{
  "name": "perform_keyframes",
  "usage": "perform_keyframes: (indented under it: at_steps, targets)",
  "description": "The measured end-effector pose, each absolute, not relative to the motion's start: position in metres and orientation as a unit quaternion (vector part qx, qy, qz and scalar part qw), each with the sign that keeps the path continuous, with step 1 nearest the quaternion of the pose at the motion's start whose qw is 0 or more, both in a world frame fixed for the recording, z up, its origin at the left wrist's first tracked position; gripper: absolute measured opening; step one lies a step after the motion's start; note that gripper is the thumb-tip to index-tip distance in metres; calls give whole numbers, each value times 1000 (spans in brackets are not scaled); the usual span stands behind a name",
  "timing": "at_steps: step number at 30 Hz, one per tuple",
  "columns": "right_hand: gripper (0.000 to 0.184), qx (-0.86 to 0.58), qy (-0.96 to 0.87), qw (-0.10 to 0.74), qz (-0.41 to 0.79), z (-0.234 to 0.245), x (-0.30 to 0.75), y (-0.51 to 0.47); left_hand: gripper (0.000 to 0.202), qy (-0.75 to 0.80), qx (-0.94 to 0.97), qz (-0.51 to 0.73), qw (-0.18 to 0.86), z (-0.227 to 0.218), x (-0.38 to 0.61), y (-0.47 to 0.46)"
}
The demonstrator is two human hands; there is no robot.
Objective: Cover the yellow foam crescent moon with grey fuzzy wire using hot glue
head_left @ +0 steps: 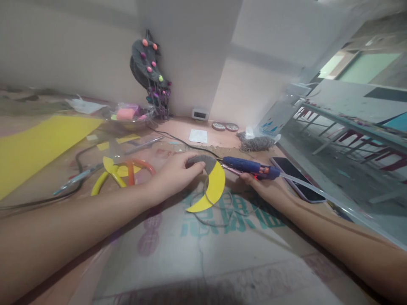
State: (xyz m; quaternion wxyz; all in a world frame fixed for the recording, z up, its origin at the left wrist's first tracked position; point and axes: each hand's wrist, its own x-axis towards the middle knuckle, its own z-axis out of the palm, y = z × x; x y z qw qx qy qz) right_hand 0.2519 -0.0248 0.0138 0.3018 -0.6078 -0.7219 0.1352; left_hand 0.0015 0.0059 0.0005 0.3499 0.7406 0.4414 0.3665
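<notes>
Left hand (174, 173) is just left of centre frame, palm down, coming in off a forearm that slants up from the lower left corner. Thumb and fingers are closed in a pinch on the grey-wrapped upper end of a yellow crescent (218, 182), so the crescent sits pretty much mid-frame, its bare yellow tip curving down and left over the cardboard (178, 267).

Right hand (264, 188) is right of centre, forearm angling up from the lower right. It's got a blue glue gun (244, 165) in its grip, lying nearly level with the nozzle pointing left, right up by the crescent where grey meets yellow. Can't really tell how all the fingers wrap, the gun hides some. A long clear glue stick (330, 195) trails out the back toward the right edge.

Room-wise: the printed cardboard runs from under the crescent down to the bottom of the frame, between both forearms. Loose grey yarn (214, 225) loops there. Tight spots: a phone (291, 170) just beside the right wrist, near the table's (181, 124) right edge, with floor beyond. On the left, orange-handled scissors (146, 165) sit near the forearm. Past the cardboard's far edge, the table goes back to the wall.
</notes>
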Motion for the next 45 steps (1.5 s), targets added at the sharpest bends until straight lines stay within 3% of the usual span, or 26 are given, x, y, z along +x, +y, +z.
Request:
perform_keyframes:
  at_steps: [3, 7, 11, 14, 20, 31, 40, 43, 45]
  targets:
    - [38, -588, -731, 304, 164, 12, 259, -20, 22, 449, 729, 367, 362, 1, 1, 8]
    - [46, -508, -729, 367, 274, 14, 266, -12, 25, 467, 706, 372, 381, -2, 0, 11]
    - [36, -453, -693, 448, 338, 22, 271, -8, 23, 462, 692, 382, 403, -3, 0, 11]
    - [26, -469, -682, 457, 327, 31, 274, -2, 22, 472, 684, 383, 403, -1, 1, 10]
    - [39, -584, -690, 374, 209, 42, 265, 44, 20, 432, 702, 400, 402, -3, 1, 11]
    - [32, -611, -731, 275, 130, 11, 224, 138, 21, 422, 646, 474, 424, 5, 2, 11]
    - [51, -575, -796, 190, 27, 23, 242, 90, 22, 416, 629, 505, 420, 5, 0, 13]
    - [36, -519, -835, 180, 15, 34, 240, 55, 23, 424, 638, 496, 410, 4, -1, 13]
    - [32, -483, -854, 171, 90, 40, 234, 30, 23, 425, 642, 494, 404, 4, -2, 13]
